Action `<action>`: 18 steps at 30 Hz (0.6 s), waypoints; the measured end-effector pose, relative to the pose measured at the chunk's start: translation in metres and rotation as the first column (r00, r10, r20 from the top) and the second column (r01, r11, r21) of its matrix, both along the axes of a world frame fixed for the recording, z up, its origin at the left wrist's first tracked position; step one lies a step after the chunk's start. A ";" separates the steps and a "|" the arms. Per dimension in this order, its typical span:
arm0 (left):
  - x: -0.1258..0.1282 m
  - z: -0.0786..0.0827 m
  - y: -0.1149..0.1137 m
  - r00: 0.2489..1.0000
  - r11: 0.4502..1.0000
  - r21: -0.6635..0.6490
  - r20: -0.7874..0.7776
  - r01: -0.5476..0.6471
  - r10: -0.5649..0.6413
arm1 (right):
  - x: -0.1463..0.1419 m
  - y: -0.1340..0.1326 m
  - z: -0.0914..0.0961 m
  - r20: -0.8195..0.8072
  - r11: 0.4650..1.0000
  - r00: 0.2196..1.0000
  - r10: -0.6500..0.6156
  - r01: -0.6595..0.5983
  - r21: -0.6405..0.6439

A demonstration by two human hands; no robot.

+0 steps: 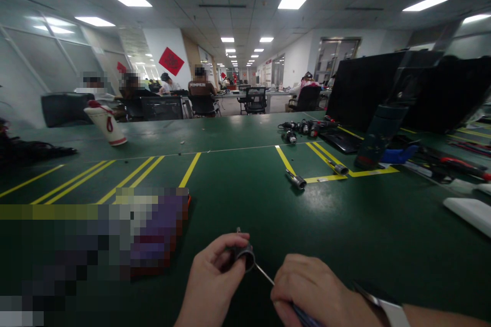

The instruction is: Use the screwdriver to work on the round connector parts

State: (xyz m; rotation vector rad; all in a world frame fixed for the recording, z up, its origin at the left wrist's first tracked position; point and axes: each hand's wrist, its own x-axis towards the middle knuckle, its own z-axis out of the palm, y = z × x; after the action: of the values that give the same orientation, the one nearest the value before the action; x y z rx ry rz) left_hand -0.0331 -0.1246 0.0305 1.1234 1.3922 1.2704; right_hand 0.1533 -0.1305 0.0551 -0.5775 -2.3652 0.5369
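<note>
My left hand (218, 273) pinches a small dark grey hollow metal part (249, 260) between thumb and fingers, its round open end facing right. A thin stub sticks up from the part's far side. My right hand (310, 286) is wrapped round a screwdriver (264, 273), with its slim metal shaft pointing up and left. The shaft's tip reaches the rim of the metal part; whether it touches a screw is too small to tell. Part of a bluish handle shows below the right fist. Two similar metal parts, one nearer (296, 180) and one farther right (338, 167), lie beyond my hands.
On the green table (238, 184) are yellow tape lines, a white cup (107, 123), a dark bottle (381, 135) and a cluster of dark tools with cables (303, 129). Black monitors (360, 92) stand at right. A blurred-out object (161, 230) lies left. People sit beyond.
</note>
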 end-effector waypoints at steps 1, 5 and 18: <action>0.001 0.002 0.000 1.000 1.000 0.002 -0.001 -0.002 0.002 | -0.001 -0.001 -0.001 -0.001 1.000 1.000 -0.015 0.015 0.007; 0.003 0.006 -0.001 1.000 1.000 -0.003 0.002 -0.001 0.001 | -0.003 -0.002 -0.003 -0.040 0.999 0.998 -0.040 0.041 0.013; 0.002 0.026 -0.003 0.997 0.989 -0.132 0.013 -0.069 0.072 | -0.006 0.015 -0.014 -0.037 0.776 0.960 -0.277 0.200 -0.598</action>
State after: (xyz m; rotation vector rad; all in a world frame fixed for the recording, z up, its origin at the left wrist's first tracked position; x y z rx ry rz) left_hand -0.0311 -0.1272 0.0570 0.9794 1.4917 1.2163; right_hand 0.1475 -0.1159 0.0408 -1.0723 -1.9388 1.1696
